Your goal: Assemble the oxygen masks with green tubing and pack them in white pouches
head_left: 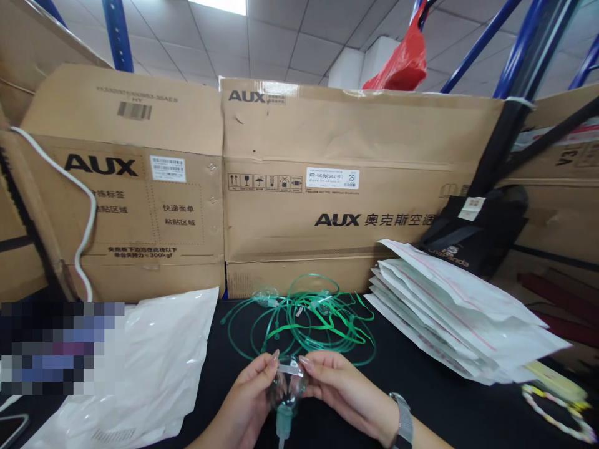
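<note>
A clear oxygen mask point(289, 390) with a metal nose strip and a pale green connector point(283, 421) is held between my two hands, low in the head view. My left hand point(250, 396) pinches its left edge near the nose strip. On the opposite edge, my right hand point(334, 386) grips with thumb and fingers, a watch point(401, 418) around that wrist. Just beyond my hands, coiled green tubing point(304, 327) lies tangled on the black table, with green elastic straps and other clear mask pieces among it.
White plastic packages point(154, 362) lie on the left, and a stack of white packets point(458, 312) on the right. Behind stand large cardboard boxes point(290, 137). A black bag point(486, 231) leans at the right, above a beaded strap point(556, 415) with a yellowish case. A white cable point(88, 212) hangs left.
</note>
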`<state>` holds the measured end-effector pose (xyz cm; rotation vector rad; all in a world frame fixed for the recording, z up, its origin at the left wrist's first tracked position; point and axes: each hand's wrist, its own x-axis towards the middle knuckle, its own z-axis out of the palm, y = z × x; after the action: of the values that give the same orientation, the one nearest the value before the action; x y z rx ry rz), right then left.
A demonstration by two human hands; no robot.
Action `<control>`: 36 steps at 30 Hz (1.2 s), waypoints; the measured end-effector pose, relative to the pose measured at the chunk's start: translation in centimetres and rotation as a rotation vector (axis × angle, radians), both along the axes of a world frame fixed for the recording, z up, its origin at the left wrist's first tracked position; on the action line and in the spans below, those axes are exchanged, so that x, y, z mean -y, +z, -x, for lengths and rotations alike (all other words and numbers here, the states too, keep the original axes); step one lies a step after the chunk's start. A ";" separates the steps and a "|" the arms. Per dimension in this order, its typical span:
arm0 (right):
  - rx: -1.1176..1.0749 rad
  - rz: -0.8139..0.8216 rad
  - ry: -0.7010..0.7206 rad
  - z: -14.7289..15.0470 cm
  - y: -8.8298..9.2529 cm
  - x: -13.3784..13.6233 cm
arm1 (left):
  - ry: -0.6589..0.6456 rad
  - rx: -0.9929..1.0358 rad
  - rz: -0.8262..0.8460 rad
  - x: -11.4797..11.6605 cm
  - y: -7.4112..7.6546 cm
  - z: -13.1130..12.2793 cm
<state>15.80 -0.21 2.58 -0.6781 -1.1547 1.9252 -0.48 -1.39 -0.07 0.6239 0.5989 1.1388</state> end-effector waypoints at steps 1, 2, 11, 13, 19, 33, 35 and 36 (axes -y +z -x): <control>0.006 -0.004 -0.007 0.0 0.0 0.0 | 0.004 0.001 0.005 0.0 0.1 0.0; 0.013 -0.006 -0.012 0.0 -0.1 0.1 | 0.009 0.002 0.013 0.0 0.1 0.0; 0.154 -0.143 -0.016 0.5 -0.2 0.4 | -0.052 -0.115 -0.085 0.1 -0.4 -0.4; 0.172 -0.175 -0.031 0.5 -0.3 0.3 | -0.045 -0.143 -0.083 0.3 -0.2 -0.5; 0.131 -0.188 -0.087 0.1 0.5 0.6 | -0.040 -0.359 -0.243 1.2 2.2 -0.1; 0.035 -0.151 -0.016 -0.2 1.0 1.2 | -0.052 -0.650 -0.424 2.9 4.8 0.5; 0.045 -0.162 -0.003 -0.2 1.0 1.2 | -0.052 -0.678 -0.427 2.9 4.8 0.5; 0.049 -0.168 0.001 -0.1 1.0 1.2 | -0.043 -0.686 -0.430 3.0 4.8 0.5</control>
<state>15.93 -1.45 3.55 -0.6369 -1.3304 1.7965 -0.95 -4.35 4.73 1.4199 0.9198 1.0073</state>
